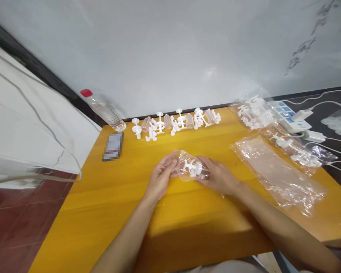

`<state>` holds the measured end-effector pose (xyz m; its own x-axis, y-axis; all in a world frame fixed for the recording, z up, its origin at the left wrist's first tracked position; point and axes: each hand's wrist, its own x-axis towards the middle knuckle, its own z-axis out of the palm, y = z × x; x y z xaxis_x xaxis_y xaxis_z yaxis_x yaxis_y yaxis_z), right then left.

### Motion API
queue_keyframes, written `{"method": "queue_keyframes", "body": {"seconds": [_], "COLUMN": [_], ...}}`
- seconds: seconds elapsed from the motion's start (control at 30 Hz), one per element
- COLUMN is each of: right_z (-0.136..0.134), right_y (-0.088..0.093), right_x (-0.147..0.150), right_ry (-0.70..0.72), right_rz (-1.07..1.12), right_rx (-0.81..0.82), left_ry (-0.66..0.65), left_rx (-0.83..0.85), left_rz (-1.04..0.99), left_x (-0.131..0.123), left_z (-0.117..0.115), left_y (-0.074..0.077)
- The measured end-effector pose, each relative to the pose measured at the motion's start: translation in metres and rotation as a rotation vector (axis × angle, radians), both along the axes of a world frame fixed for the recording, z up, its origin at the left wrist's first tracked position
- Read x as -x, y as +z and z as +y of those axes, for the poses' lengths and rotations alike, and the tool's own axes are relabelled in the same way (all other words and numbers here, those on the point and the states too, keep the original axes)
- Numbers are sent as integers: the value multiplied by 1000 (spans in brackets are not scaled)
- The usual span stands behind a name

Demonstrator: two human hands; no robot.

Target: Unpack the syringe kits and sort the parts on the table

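Observation:
Over the middle of the wooden table [116, 189], a clear plastic bag [183, 175] with white plastic parts [192, 167] inside is held between my two hands. My left hand [160, 176] closes on the bag's left end, thumb on top. At the right end, my right hand [216, 175] grips the bag, its fingertips partly hidden. Behind them stands a row of white plastic pieces [159, 123], some with round discs on stems. Clear plastic cups [168, 121] lie or stand among these pieces.
A bottle with a red cap [109, 115] leans at the back left, above a phone [113, 146]. On the right lie a flat clear bag [275, 170], a bag of white parts [255, 112], another filled bag [298, 151] and a power strip [291, 117] with white cables.

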<state>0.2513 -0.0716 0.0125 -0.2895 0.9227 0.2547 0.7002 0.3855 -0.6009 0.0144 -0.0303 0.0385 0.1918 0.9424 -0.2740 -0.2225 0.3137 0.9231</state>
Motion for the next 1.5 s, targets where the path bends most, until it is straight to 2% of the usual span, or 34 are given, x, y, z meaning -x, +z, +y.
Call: {"method": "queue_keyframes", "body": {"seconds": [0.1, 0.2, 0.27, 0.33, 0.37, 0.43, 0.5, 0.57, 0.67, 0.8, 0.9, 1.0, 1.07, 1.2, 1.33, 1.5], "right_z": [6, 9, 9, 9, 9, 10, 10, 10, 8, 7, 8, 8, 8, 7, 5, 4], "right_y": [-6, -8, -8, -8, -8, -8, -7, -7, -5, -4, -6, -6, -5, 0, 3, 4], "right_x": [-10, -13, -14, -14, -14, -15, -15, -16, -16, -15, -14, -14, -13, -10, -7, -5], "right_ry": [59, 103, 103, 90, 86, 85, 86, 99, 130, 143, 133, 113, 101, 91, 87, 72], "right_rz": [61, 99, 89, 68, 60, 50, 38, 26, 11, -9, -58, -129, -172, -240, -305, -311], "right_rx": [-38, -24, -3, 11, 20, 40, 35, 13, 11, 22, 25, 10, -4, -30, -81, -90], "left_ry": [48, 21, 106, 245, 275, 197, 12, -165, -401, -596, -541, -380, -330, -342, -440, -432], "left_rx": [-24, -37, -172, -420, -553, -762, -841, -791, -581, -325, -229, -251, -281, -243, -119, -103], "left_rz": [125, 231, 358, 553, 651, 785, 819, 818, 839, 727, 601, 549, 516, 527, 498, 439], "left_x": [18, 30, 33, 33, 32, 31, 31, 31, 32, 29, 26, 24, 24, 25, 25, 22], "left_z": [8, 13, 11, 6, 2, -4, -8, -7, -4, -2, -3, -4, -4, -4, -5, -4], "left_y": [1, 1, 4, 10, 14, 20, 24, 24, 22, 21, 20, 15, 12, 3, -6, -4]}}
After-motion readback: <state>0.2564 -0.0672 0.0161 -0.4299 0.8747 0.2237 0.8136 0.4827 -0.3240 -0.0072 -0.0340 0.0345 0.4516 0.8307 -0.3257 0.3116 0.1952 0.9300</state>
